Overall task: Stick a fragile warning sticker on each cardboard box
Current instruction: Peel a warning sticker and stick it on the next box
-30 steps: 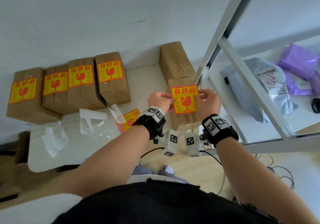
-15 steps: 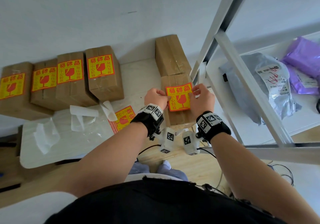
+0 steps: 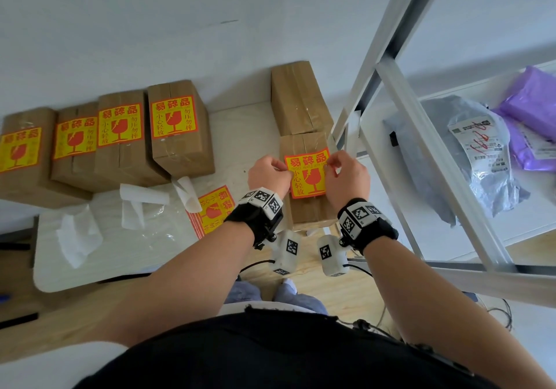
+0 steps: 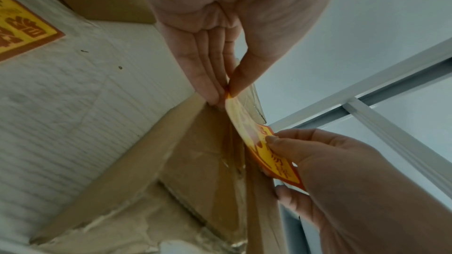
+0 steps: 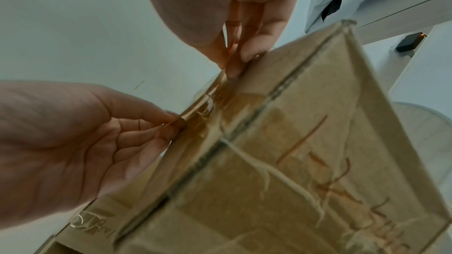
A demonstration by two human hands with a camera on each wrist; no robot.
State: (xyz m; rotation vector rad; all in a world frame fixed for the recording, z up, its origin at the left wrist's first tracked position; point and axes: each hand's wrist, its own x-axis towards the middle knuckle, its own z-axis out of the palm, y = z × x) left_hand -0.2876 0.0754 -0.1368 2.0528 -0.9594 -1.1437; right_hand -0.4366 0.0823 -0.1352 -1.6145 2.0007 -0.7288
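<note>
With my left hand [image 3: 268, 172] and right hand [image 3: 346, 175] each pinching a top corner, I hold the sticker [image 3: 307, 175] over the near right box [image 3: 310, 208]; uneven lowering could crease or skew it.

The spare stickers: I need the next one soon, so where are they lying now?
In the head view the spare stickers lie on the white table, just left of the left hand, beside curled backing papers.
</note>
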